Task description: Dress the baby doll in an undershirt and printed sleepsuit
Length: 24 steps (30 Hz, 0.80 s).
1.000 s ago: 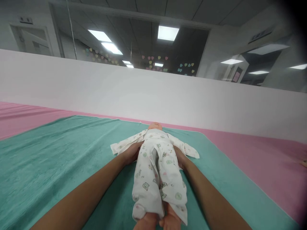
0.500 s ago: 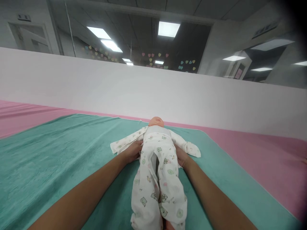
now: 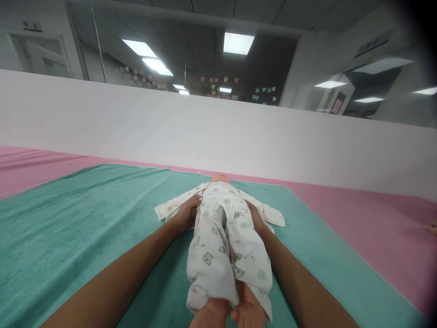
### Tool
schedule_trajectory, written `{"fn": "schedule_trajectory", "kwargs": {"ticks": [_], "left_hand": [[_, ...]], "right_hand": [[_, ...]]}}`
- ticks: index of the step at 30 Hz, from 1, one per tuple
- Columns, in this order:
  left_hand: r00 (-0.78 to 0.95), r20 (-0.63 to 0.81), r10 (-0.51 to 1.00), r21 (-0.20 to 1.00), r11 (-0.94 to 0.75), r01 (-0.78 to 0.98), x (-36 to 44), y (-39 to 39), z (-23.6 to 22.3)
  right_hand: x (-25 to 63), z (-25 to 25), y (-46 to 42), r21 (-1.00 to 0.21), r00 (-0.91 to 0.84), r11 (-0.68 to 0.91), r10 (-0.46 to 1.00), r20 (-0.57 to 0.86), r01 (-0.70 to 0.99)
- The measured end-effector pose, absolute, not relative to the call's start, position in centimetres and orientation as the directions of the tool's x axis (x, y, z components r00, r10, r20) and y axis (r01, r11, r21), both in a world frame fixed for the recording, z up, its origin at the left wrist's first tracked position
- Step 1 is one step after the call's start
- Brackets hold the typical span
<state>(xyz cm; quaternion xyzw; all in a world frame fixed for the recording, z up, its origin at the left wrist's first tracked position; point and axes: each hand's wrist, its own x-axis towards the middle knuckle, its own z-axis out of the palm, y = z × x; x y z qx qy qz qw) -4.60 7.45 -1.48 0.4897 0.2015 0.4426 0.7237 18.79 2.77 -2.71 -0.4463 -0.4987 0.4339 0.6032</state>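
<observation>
On a teal blanket (image 3: 92,218), the baby doll (image 3: 220,178) is lying supine in bear-print trousers (image 3: 209,248). Our left hand (image 3: 187,214) and right hand (image 3: 256,216) are curving around its hips; we cannot tell whether the hidden fingertips are gripping. We are expecting soft, slack cloth over a firmer body, favouring holds at the hips.

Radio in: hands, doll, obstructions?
Left hand, right hand at sides of trousers, grip partly hidden. Doll lying on green blanket, feet nearest camera. No obstruction visible.
</observation>
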Motion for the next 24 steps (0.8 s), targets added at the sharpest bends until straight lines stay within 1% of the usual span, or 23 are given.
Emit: {"fn": "schedule_trajectory", "kwargs": {"ticks": [3, 5, 8, 9, 11, 13, 15, 17, 18, 20, 21, 22, 24], "left_hand": [[0.534, 0.16, 0.83, 0.888, 0.116, -0.445, -4.7, 7.6, -1.3], [0.484, 0.155, 0.861, 0.92, 0.053, -0.388, -4.8, 7.7, -1.2], [0.371, 0.177, 0.912, 0.976, -0.113, -0.187, -4.9, 7.9, -0.7], [0.345, 0.207, 0.915, 0.978, -0.182, -0.104, -5.0, 7.8, -0.4], [0.329, 0.29, 0.899, 0.943, -0.326, 0.062, -5.0, 7.7, 0.4], [0.348, 0.352, 0.869, 0.869, -0.441, 0.223, -5.1, 7.4, 1.2], [0.389, 0.401, 0.829, 0.755, -0.54, 0.372, -5.0, 7.3, 1.8], [0.461, 0.475, 0.75, 0.58, -0.66, 0.477, -4.9, 7.4, 2.2], [0.507, 0.515, 0.692, 0.475, -0.722, 0.503, -4.8, 7.4, 2.3], [0.586, 0.561, 0.584, 0.284, -0.802, 0.526, -4.7, 7.6, 2.3], [0.607, 0.567, 0.557, 0.226, -0.814, 0.536, -4.6, 7.7, 2.3], [0.61, 0.566, 0.555, 0.2, -0.81, 0.552, -4.5, 7.8, 2.4], [0.581, 0.543, 0.606, 0.228, -0.773, 0.592, -4.4, 8.0, 2.4]], "right_hand": [[18.9, -3.0, 3.2, -0.955, 0.138, 0.271, 0.957, 0.254, -0.124], [18.9, -3.2, 3.4, -0.947, 0.156, 0.295, 0.949, 0.274, -0.125], [18.9, -3.4, 3.7, -0.951, 0.172, 0.295, 0.945, 0.277, -0.091], [18.9, -3.4, 3.7, -0.954, 0.168, 0.293, 0.945, 0.28, -0.058], [18.8, -3.1, 3.7, -0.952, 0.169, 0.303, 0.937, 0.307, 0.049], [18.6, -2.5, 3.4, -0.916, 0.194, 0.344, 0.903, 0.382, 0.206], [18.1, -1.4, 2.9, -0.839, 0.188, 0.405, 0.85, 0.492, 0.364], [17.6, -0.2, 2.4, -0.74, 0.102, 0.461, 0.813, 0.574, 0.489], [17.4, 0.4, 2.2, -0.702, 0.046, 0.478, 0.809, 0.586, 0.528], [17.2, 1.5, 2.0, -0.664, -0.048, 0.478, 0.83, 0.556, 0.575], [17.2, 2.0, 1.9, -0.662, -0.076, 0.464, 0.847, 0.527, 0.588], [17.2, 2.3, 1.9, -0.666, -0.097, 0.448, 0.864, 0.495, 0.596], [17.4, 2.6, 2.0, -0.672, -0.128, 0.424, 0.887, 0.444, 0.607]]}}
